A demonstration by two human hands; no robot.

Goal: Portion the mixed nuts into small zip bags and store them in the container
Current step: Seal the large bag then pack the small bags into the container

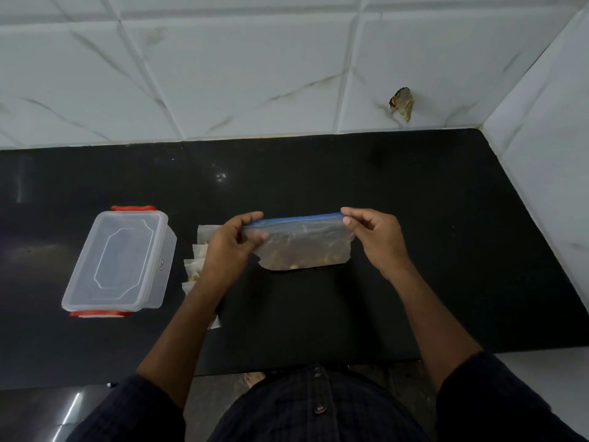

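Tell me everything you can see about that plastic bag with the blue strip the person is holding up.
The zip bag is clear, soft plastic with a blue zip strip along its top edge. It hangs upright above the black counter, stretched wide between both hands: the left hand pinches its left end, the right hand its right top corner. Brownish mixed nuts sit along its bottom. Whether the zip is sealed cannot be told.

Single head-worn wide-angle view, looking forward and steeply down from above the person's chest; black polished stone countertop fills the middle, close below; white marble-veined wall tiles at top, edges bent by the lens; no second view
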